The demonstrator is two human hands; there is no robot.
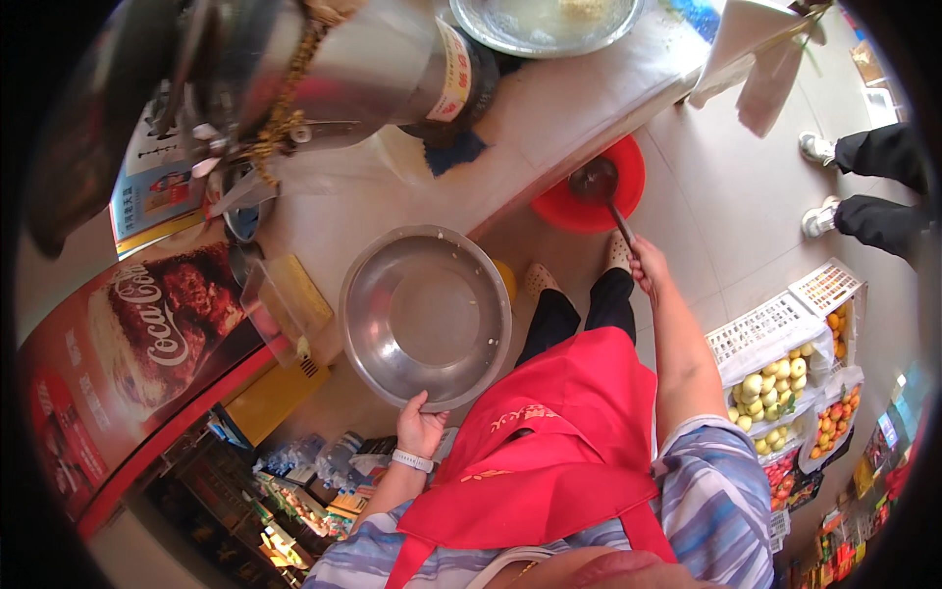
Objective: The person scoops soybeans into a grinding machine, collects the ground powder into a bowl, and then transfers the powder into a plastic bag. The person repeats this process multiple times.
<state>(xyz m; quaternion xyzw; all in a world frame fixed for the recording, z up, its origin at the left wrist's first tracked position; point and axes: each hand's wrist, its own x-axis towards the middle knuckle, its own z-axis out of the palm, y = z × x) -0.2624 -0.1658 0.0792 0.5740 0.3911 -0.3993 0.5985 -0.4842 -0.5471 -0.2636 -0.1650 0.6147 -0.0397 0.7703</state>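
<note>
My left hand (pixel 421 431) grips the near rim of a wide stainless steel basin (pixel 434 316), thumb over the edge. A few pale specks cling to the basin's rim and inner wall. My right hand (pixel 647 266) is closed around the handle of a metal ladle (pixel 622 223). The ladle's dark bowl is down inside a red plastic basin (pixel 629 180), which stands low beside the counter. What the red basin holds under the ladle is hard to tell.
A metal counter (pixel 515 147) carries a large steel vessel (pixel 397 66) and a metal bowl (pixel 548 37) with pale contents. A clear plastic container (pixel 283 309) is at left. White crates (pixel 765 324) and fruit (pixel 773 383) stand right. Another person's legs (pixel 879 158) are at upper right.
</note>
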